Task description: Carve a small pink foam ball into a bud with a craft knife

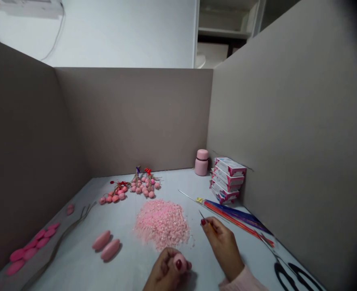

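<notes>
My left hand (168, 270) is closed round a pink oval bead (181, 260) at the near edge of the table, just below a heap of tiny pink sequins (162, 223). My right hand (223, 244) pinches a thin needle (203, 215) whose tip points up and left, beside the heap's right side. Two more pink oval beads (106, 245) lie to the left of the heap.
Finished pink bead clusters with red ties (134, 188) lie at the back. Flat pink petals (30, 246) and wire stems (72, 226) lie left. Coloured sticks (236, 218), a stack of boxes (227, 180), a pink jar (202, 162) and black scissors (290, 273) sit right. Grey partitions enclose the table.
</notes>
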A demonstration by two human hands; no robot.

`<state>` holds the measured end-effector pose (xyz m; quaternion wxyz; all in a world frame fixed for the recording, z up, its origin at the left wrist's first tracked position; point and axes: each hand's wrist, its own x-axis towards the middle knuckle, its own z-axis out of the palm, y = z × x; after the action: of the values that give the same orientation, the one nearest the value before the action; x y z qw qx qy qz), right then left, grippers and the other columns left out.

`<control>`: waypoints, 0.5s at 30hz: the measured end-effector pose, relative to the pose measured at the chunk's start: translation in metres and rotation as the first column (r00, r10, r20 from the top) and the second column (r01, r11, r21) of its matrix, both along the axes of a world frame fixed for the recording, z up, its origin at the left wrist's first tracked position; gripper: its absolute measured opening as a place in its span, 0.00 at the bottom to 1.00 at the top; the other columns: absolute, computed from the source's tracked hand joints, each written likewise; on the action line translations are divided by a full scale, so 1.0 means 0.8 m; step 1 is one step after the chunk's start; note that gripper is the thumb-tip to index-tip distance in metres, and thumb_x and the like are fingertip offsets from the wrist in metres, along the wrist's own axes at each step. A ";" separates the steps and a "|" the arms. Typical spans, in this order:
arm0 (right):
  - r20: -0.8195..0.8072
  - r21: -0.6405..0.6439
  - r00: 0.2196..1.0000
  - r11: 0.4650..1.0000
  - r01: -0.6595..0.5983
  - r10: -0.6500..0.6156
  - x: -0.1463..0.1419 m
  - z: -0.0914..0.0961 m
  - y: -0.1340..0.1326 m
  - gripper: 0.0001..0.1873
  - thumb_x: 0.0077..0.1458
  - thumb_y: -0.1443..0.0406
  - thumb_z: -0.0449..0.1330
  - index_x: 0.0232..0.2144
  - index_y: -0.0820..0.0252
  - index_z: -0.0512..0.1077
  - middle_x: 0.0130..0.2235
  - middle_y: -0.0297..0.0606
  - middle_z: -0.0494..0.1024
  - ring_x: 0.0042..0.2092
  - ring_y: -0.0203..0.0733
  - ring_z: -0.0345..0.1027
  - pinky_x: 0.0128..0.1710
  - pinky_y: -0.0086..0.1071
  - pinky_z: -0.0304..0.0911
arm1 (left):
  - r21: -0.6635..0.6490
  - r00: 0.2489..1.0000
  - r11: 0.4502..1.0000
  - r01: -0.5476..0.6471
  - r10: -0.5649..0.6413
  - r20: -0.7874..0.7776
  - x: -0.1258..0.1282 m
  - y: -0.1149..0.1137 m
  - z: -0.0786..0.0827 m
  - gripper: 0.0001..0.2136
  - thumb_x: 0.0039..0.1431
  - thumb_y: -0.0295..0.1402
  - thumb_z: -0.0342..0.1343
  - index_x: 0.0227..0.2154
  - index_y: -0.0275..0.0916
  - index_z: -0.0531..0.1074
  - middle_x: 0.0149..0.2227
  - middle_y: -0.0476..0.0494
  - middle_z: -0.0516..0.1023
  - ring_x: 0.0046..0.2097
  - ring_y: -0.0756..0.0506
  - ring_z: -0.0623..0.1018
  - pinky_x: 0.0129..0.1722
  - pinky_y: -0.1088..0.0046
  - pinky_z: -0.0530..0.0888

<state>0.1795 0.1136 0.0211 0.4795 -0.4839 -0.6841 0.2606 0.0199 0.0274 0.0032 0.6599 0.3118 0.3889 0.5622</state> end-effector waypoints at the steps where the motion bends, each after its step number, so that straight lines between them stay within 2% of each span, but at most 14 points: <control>1: 0.003 0.015 1.000 1.000 0.002 -0.002 0.001 0.000 0.000 0.20 0.58 0.51 0.49 0.27 0.60 0.66 0.20 0.29 0.64 0.22 0.35 0.58 0.21 0.25 0.54 | -0.039 1.000 0.999 -0.022 0.023 0.014 -0.004 0.001 0.004 0.16 0.41 0.45 0.64 0.24 0.37 0.70 0.26 0.47 0.79 0.23 0.53 0.74 0.23 0.79 0.64; 4: 0.079 0.056 0.996 0.998 -0.040 0.035 -0.003 0.001 -0.009 0.18 0.60 0.53 0.48 0.30 0.60 0.67 0.22 0.31 0.68 0.23 0.36 0.61 0.23 0.25 0.56 | -0.153 0.985 0.980 -0.128 0.144 0.099 -0.013 0.003 0.013 0.15 0.41 0.43 0.65 0.22 0.37 0.71 0.23 0.50 0.78 0.20 0.55 0.74 0.18 0.84 0.65; 8: 0.179 0.134 0.975 0.979 -0.154 0.129 -0.015 0.005 -0.027 0.16 0.62 0.57 0.47 0.32 0.58 0.70 0.27 0.34 0.73 0.29 0.38 0.67 0.30 0.27 0.61 | -0.295 0.936 0.931 -0.214 0.282 0.209 -0.020 0.003 0.012 0.14 0.40 0.33 0.68 0.32 0.37 0.75 0.26 0.45 0.82 0.25 0.53 0.79 0.25 0.83 0.74; 11: 0.268 0.152 0.947 0.963 -0.222 0.176 -0.020 0.009 -0.037 0.14 0.62 0.61 0.46 0.35 0.57 0.71 0.31 0.36 0.75 0.34 0.39 0.69 0.35 0.28 0.61 | -0.288 0.926 0.934 -0.210 0.285 0.248 -0.021 0.001 0.012 0.11 0.39 0.28 0.68 0.29 0.35 0.77 0.29 0.42 0.83 0.29 0.50 0.81 0.30 0.81 0.76; 15: 0.397 0.103 0.886 0.947 -0.304 0.242 -0.023 0.010 -0.047 0.14 0.62 0.62 0.46 0.38 0.55 0.71 0.31 0.36 0.75 0.34 0.40 0.69 0.33 0.28 0.61 | -0.238 0.929 0.961 -0.138 0.210 0.307 -0.022 -0.001 0.013 0.07 0.40 0.31 0.68 0.24 0.35 0.78 0.28 0.46 0.82 0.30 0.51 0.80 0.29 0.83 0.75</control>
<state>0.1610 0.0764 0.0295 0.3343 -0.3831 -0.8440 0.1707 0.0024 0.0269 0.0138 0.6921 0.1056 0.3574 0.6181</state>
